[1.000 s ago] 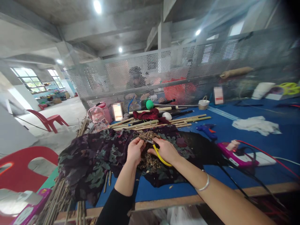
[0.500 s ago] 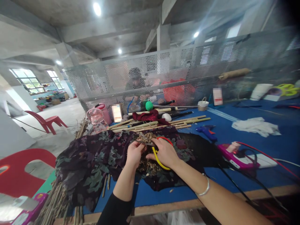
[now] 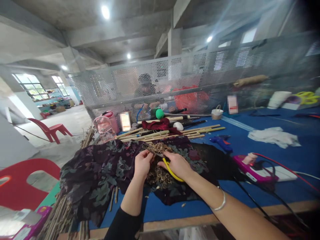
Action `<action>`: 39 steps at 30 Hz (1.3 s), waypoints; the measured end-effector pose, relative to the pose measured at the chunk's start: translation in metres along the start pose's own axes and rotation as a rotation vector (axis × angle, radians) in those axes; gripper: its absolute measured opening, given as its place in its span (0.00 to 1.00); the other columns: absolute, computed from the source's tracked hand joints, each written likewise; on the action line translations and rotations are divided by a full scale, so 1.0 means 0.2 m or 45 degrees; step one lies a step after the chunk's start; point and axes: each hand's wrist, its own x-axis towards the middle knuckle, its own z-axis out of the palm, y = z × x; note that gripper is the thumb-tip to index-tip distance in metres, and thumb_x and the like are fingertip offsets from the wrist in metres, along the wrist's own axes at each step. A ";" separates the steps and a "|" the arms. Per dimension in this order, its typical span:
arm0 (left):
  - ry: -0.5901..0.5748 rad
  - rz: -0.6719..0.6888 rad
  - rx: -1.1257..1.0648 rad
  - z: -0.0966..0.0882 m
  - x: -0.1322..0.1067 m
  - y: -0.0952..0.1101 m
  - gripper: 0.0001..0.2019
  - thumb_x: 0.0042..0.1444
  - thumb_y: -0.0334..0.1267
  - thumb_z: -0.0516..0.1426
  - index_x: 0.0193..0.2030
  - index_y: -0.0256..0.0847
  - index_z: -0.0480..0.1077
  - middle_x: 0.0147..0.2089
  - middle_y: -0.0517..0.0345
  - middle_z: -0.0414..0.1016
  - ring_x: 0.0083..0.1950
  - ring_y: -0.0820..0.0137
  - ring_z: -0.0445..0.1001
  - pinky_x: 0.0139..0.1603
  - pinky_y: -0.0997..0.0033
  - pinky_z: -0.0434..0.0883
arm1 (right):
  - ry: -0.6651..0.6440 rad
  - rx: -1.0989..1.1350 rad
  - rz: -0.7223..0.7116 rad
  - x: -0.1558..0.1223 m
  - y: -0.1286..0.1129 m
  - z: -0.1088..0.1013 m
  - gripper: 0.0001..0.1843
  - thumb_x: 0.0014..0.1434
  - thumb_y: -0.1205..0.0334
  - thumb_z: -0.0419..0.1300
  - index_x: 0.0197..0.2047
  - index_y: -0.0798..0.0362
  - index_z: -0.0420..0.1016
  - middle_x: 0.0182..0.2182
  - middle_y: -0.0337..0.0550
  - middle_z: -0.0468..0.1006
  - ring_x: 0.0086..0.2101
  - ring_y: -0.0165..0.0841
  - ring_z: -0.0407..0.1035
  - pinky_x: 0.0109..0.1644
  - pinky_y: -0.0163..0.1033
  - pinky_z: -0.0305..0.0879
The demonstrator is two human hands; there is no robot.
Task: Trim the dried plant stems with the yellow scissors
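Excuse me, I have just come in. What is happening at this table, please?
A person's right hand grips a yellow-handled tool over dried plant bits heaped on a dark floral cloth. The left hand is at the tool's far end, fingertips close together; whatever they pinch is too small to tell. A blue glue gun lies apart on the blue table.

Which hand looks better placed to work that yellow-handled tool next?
Probably the right hand: it grips the yellow-handled tool by the handle end. The left hand is over by the tool's dark metal end, above the dried plants, away from the yellow handle.
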 end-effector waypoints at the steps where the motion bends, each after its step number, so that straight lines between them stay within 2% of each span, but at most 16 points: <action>1: 0.002 0.016 0.057 -0.01 0.00 0.00 0.08 0.42 0.39 0.59 0.25 0.35 0.71 0.23 0.61 0.70 0.23 0.77 0.64 0.27 0.77 0.61 | -0.009 -0.004 -0.007 0.00 0.00 -0.01 0.24 0.55 0.43 0.54 0.48 0.49 0.70 0.38 0.47 0.79 0.39 0.40 0.74 0.38 0.37 0.64; 9: -0.004 0.128 0.399 -0.08 0.02 0.03 0.08 0.45 0.37 0.58 0.31 0.37 0.76 0.28 0.57 0.76 0.26 0.73 0.69 0.29 0.75 0.64 | -0.085 -0.033 -0.006 0.00 0.03 -0.06 0.23 0.53 0.40 0.54 0.43 0.46 0.73 0.31 0.45 0.80 0.33 0.40 0.74 0.33 0.36 0.62; 13: 0.146 0.034 0.270 -0.12 0.06 0.02 0.09 0.44 0.36 0.60 0.34 0.37 0.75 0.23 0.59 0.73 0.22 0.74 0.67 0.25 0.76 0.64 | -0.134 -0.008 0.064 0.03 0.04 -0.10 0.24 0.54 0.39 0.53 0.43 0.47 0.73 0.31 0.46 0.79 0.33 0.40 0.74 0.32 0.37 0.61; 16: 0.224 -0.061 0.188 -0.15 0.09 0.00 0.11 0.45 0.34 0.60 0.38 0.35 0.74 0.20 0.60 0.71 0.20 0.74 0.68 0.24 0.75 0.65 | -0.128 -0.187 0.020 0.07 0.02 -0.17 0.23 0.51 0.40 0.56 0.41 0.49 0.72 0.32 0.47 0.78 0.33 0.41 0.73 0.33 0.38 0.60; 19: 0.244 -0.085 0.142 -0.17 0.11 -0.01 0.18 0.48 0.31 0.58 0.48 0.33 0.69 0.24 0.57 0.73 0.23 0.73 0.71 0.25 0.76 0.66 | -0.094 -0.435 -0.086 0.10 -0.03 -0.25 0.21 0.48 0.47 0.62 0.40 0.53 0.70 0.34 0.50 0.75 0.35 0.42 0.70 0.35 0.39 0.57; 21: 0.264 -0.087 0.119 -0.18 0.13 -0.03 0.23 0.49 0.30 0.57 0.54 0.32 0.64 0.29 0.55 0.75 0.25 0.74 0.72 0.25 0.77 0.66 | -0.072 -0.549 -0.170 0.11 -0.06 -0.31 0.11 0.54 0.58 0.59 0.40 0.54 0.70 0.34 0.50 0.73 0.35 0.41 0.69 0.37 0.40 0.55; 23: 0.302 -0.097 0.099 -0.20 0.14 -0.05 0.26 0.49 0.30 0.57 0.57 0.32 0.61 0.32 0.54 0.76 0.25 0.75 0.71 0.25 0.77 0.66 | -0.024 -0.629 -0.251 0.13 -0.09 -0.35 0.08 0.56 0.66 0.54 0.39 0.54 0.70 0.33 0.51 0.73 0.37 0.42 0.67 0.39 0.42 0.53; 26: 0.352 -0.064 0.063 -0.23 0.16 -0.07 0.24 0.49 0.32 0.59 0.55 0.34 0.64 0.33 0.53 0.77 0.27 0.74 0.72 0.28 0.76 0.67 | 0.039 -0.773 -0.335 0.16 -0.12 -0.38 0.11 0.57 0.72 0.49 0.40 0.55 0.71 0.33 0.53 0.73 0.37 0.42 0.66 0.40 0.44 0.51; 30: 0.391 0.100 0.079 -0.24 0.15 -0.05 0.14 0.47 0.33 0.61 0.43 0.39 0.73 0.40 0.50 0.78 0.44 0.67 0.74 0.43 0.72 0.69 | 0.072 -0.818 -0.401 0.21 -0.14 -0.38 0.13 0.57 0.73 0.48 0.39 0.55 0.72 0.34 0.54 0.73 0.38 0.44 0.64 0.42 0.47 0.50; 32: 0.426 0.115 0.022 -0.23 0.14 -0.03 0.12 0.48 0.33 0.60 0.42 0.40 0.74 0.42 0.50 0.78 0.47 0.68 0.73 0.47 0.73 0.67 | 0.090 -0.790 -0.383 0.23 -0.14 -0.38 0.13 0.58 0.73 0.48 0.40 0.55 0.72 0.35 0.55 0.74 0.39 0.44 0.64 0.43 0.47 0.51; 37: 0.491 -0.231 -0.399 -0.20 0.12 0.04 0.18 0.56 0.36 0.54 0.54 0.40 0.64 0.47 0.47 0.75 0.40 0.74 0.76 0.39 0.76 0.68 | 0.004 -0.784 -0.160 0.21 -0.11 -0.37 0.14 0.56 0.74 0.50 0.43 0.55 0.71 0.35 0.54 0.74 0.36 0.42 0.68 0.37 0.42 0.57; 39: 0.496 -0.278 -0.454 -0.19 0.12 0.05 0.19 0.56 0.37 0.54 0.56 0.41 0.62 0.50 0.47 0.74 0.41 0.74 0.76 0.37 0.78 0.67 | -0.022 -0.693 -0.105 0.20 -0.08 -0.34 0.13 0.53 0.73 0.53 0.42 0.55 0.71 0.36 0.54 0.74 0.36 0.43 0.69 0.35 0.40 0.59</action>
